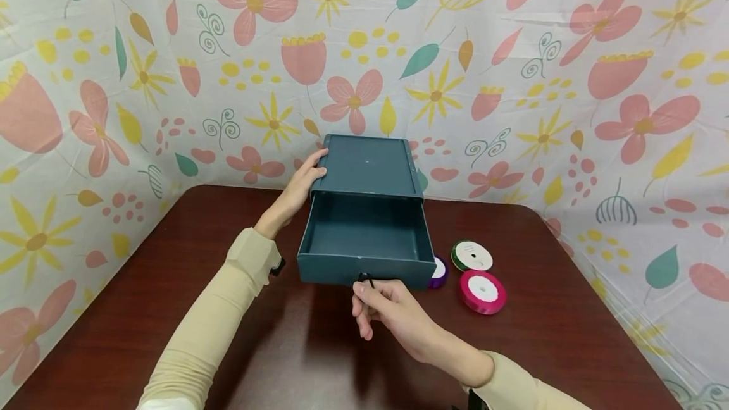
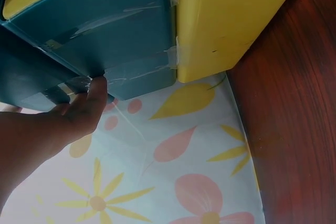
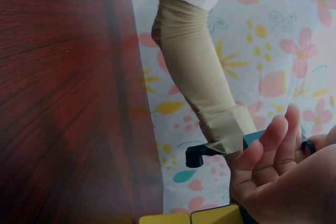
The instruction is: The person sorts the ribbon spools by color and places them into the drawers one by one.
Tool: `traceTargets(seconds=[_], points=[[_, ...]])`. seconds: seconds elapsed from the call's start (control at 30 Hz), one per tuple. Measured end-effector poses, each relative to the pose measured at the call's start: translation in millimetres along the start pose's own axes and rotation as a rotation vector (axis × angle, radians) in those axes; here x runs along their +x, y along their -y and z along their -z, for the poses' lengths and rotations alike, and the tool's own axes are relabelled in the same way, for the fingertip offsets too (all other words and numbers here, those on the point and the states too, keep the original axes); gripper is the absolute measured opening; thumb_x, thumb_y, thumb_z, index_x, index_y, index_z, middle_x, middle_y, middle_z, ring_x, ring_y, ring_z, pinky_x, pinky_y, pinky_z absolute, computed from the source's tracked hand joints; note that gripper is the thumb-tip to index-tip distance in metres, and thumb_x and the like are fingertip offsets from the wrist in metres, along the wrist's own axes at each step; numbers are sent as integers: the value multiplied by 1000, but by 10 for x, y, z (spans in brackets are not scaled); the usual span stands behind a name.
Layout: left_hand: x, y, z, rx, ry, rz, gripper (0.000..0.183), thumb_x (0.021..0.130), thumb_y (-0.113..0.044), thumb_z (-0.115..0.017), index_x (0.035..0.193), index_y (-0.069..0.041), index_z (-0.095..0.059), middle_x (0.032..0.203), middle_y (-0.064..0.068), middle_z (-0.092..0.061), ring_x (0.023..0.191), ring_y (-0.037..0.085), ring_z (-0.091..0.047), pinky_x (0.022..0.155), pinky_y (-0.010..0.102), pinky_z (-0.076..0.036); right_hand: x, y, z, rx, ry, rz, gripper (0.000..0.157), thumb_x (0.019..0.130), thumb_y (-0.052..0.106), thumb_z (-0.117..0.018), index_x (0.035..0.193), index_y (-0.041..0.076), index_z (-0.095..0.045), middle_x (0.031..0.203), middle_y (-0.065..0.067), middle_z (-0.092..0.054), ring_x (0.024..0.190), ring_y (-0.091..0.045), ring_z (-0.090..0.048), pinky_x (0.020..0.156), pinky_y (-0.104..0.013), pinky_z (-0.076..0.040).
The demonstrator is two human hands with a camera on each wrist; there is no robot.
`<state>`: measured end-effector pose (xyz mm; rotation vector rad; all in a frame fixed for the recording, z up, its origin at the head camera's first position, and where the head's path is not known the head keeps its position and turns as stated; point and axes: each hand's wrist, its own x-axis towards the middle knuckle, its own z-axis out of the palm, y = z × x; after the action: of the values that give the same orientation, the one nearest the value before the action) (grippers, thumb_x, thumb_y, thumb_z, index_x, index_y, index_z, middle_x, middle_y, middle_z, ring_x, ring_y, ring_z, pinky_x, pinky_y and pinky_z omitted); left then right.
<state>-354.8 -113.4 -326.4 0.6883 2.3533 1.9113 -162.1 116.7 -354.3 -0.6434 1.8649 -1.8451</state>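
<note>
A dark teal drawer unit [image 1: 367, 160] stands on the table, its top drawer [image 1: 367, 226] pulled out toward me. Nothing is visible inside that drawer. My left hand [image 1: 296, 188] presses against the unit's left side near the top. In the left wrist view, its fingertips touch the teal wall [image 2: 131, 30], which has clear tape on it. At the drawer's front, my right hand [image 1: 393, 312] pinches a small black loop handle [image 1: 366, 278] between thumb and finger. The right wrist view shows the black loop [image 3: 308, 147] beside the loosely bent other fingers.
To the right of the unit lie a pink ribbon spool [image 1: 483, 292], a green ribbon spool [image 1: 472, 255] and a partly hidden purple one [image 1: 438, 272]. Lower yellow parts [image 2: 226, 19] of the unit appear in the left wrist view. A flowered cloth [image 1: 364, 49] hangs behind the dark wooden table [image 1: 273, 359].
</note>
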Motion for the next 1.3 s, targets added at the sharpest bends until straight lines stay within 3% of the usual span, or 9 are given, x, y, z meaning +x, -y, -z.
traceTargets(seconds=[0.3,0.53,0.63,0.73,0.87,1.03,1.13,1.23,1.3], points=[[-7,6,-11,10,-18,-15,56,101,-37,-34,155,-28,-20,162,-1,-15,148,21,-18,117,51,-19,-56,-17,-28,-42,6,23,48,103,30,-42,87,-13,-53,61,2,-60,57,-8,-57,65,-28,-52],[-10,24,-33,18,-3,-18,55,103,-37,-33,155,-29,-18,163,-3,-12,149,21,-16,117,52,-19,-240,55,15,-122,156,50,40,103,22,-42,85,-7,-64,66,-31,-59,55,-8,-59,56,-26,-52],[-17,19,-27,4,3,-19,54,103,-37,-32,155,-30,-18,163,-4,-11,149,20,-15,118,51,-19,-358,145,69,-200,234,151,24,99,10,-48,87,1,-66,66,-24,-62,56,-12,-61,53,-27,-52],[-21,10,-21,-2,3,-23,54,103,-37,-31,155,-29,-17,163,-3,-11,149,20,-15,118,50,-19,-457,252,154,-252,245,366,16,93,-5,-51,91,3,-65,67,-17,-64,58,-15,-63,52,-28,-53],[-74,-101,-30,-13,10,-17,56,103,-32,-31,156,-24,-15,163,1,-10,150,23,-14,118,51,-18,-535,396,330,-273,71,680,26,85,-18,-47,90,0,-65,66,-13,-65,58,-16,-64,54,-27,-53],[-104,-171,-14,-23,11,-10,56,103,-29,-32,157,-21,-15,163,3,-10,150,25,-14,118,51,-17,-465,514,640,-138,-254,817,31,93,-12,-35,87,-7,-65,65,-10,-65,56,-20,-61,61,-27,-54],[-65,-86,-6,-5,0,-21,55,104,-32,-31,156,-25,-15,163,0,-9,150,23,-13,118,51,-17,-343,451,895,-130,-451,752,27,98,-3,-39,91,-10,-64,68,-7,-67,56,-19,-61,58,-25,-54],[-41,-21,-16,9,-5,-27,55,104,-36,-30,156,-28,-16,163,-3,-9,150,21,-14,118,51,-19,-205,273,1158,-206,-634,560,26,100,11,-47,103,-8,-64,77,-9,-70,65,-15,-64,61,-25,-56],[-34,3,-32,13,-6,-30,55,103,-37,-31,156,-28,-17,163,-3,-9,149,21,-15,117,51,-20,-125,115,1316,-330,-702,387,31,101,22,-50,115,-3,-63,91,-11,-72,71,-15,-67,66,-26,-57]])
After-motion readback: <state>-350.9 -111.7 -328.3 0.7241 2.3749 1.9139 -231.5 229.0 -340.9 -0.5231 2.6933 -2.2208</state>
